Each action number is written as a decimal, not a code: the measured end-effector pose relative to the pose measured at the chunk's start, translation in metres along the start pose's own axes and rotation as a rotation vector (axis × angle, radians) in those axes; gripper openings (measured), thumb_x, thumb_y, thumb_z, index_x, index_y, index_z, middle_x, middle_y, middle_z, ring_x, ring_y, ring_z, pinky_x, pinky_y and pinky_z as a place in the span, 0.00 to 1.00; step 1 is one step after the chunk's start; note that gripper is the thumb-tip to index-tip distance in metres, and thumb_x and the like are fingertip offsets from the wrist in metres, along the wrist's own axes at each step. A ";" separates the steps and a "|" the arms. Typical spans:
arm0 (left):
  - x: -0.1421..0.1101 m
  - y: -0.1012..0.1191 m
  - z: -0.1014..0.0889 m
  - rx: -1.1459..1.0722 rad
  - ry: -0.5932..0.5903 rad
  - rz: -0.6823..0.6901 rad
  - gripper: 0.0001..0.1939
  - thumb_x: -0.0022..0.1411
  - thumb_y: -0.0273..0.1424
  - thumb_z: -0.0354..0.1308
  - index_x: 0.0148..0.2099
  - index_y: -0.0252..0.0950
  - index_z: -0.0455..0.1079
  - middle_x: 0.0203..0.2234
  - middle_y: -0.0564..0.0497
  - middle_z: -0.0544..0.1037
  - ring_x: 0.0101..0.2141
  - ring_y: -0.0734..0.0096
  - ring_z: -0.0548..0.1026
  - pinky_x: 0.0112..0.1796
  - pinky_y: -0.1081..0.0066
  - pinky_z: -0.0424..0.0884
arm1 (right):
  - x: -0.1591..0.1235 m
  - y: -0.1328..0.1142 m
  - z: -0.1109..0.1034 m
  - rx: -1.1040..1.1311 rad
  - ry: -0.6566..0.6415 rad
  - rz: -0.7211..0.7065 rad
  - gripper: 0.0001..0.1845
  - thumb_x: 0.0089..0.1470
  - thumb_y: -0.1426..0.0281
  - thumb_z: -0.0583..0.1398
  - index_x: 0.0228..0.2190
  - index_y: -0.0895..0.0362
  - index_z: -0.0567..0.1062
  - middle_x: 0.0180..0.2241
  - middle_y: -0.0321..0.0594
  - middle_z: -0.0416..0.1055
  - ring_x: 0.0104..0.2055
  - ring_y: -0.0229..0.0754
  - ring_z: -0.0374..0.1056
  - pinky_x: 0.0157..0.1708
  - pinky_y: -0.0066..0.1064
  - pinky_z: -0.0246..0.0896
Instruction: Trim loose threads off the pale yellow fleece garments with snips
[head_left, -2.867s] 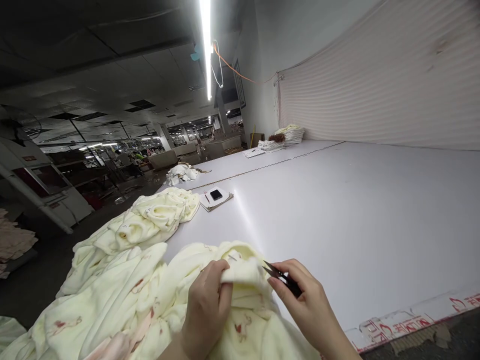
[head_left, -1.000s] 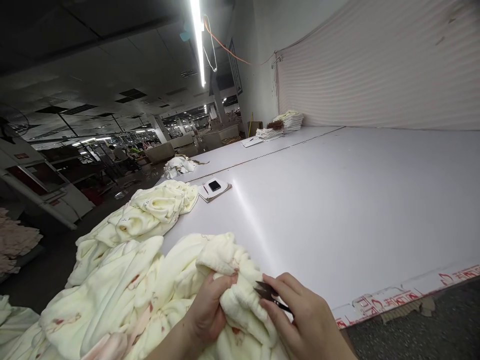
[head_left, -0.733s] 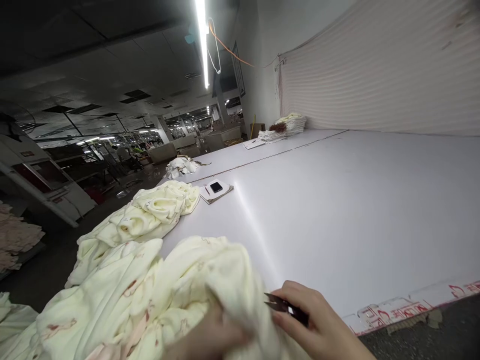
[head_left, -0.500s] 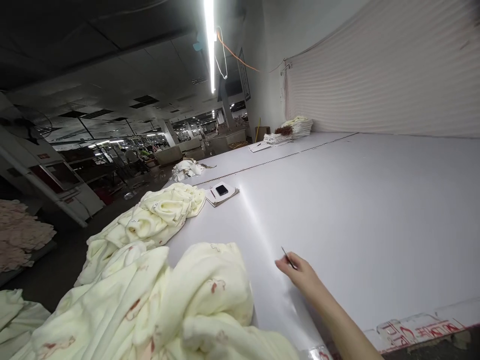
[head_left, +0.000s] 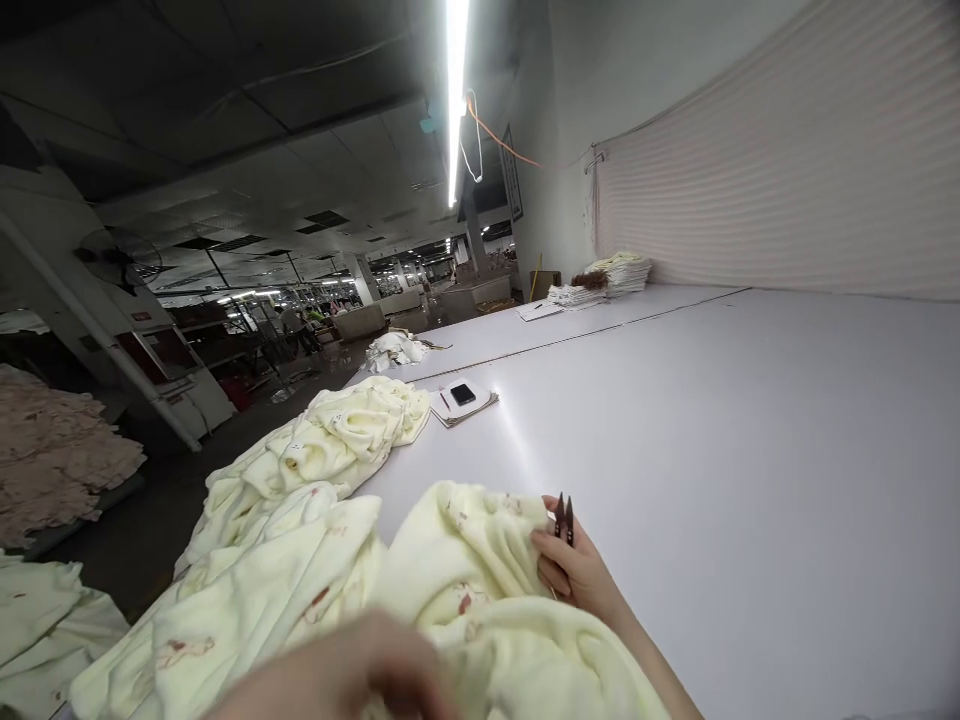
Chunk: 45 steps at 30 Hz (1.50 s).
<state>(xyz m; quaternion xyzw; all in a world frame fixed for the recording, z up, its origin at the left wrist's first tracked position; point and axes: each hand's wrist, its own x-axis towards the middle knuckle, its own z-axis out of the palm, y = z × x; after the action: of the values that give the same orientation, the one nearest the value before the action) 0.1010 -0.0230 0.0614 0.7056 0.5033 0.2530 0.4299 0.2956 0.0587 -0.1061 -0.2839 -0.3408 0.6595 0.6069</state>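
As my right hand point(head_left: 576, 568) clamps snips point(head_left: 569, 522) at the near cloth point(head_left: 484, 550), my left hand point(head_left: 367, 660), fingers too blurred to read, seemingly helps rearrange it, the next move calling for snips held clear.

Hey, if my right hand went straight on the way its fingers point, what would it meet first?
The pale yellow cloth: the fingers of your right hand, which holds the dark snips, seem already at its edge, though depth is hard to judge.
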 end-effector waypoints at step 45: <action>0.037 -0.031 0.037 -0.182 0.033 0.002 0.08 0.62 0.34 0.50 0.40 0.38 0.67 0.32 0.55 0.72 0.36 0.68 0.68 0.38 0.72 0.63 | -0.064 -0.043 0.013 -1.026 -0.137 -0.531 0.14 0.58 0.65 0.53 0.45 0.52 0.69 0.37 0.43 0.67 0.32 0.39 0.67 0.26 0.27 0.64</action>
<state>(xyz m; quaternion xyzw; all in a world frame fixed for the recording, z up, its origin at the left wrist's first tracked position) 0.1289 0.0016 0.0134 0.6599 0.4846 0.3096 0.4835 0.3179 -0.0050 -0.0669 -0.4031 -0.7148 0.2520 0.5129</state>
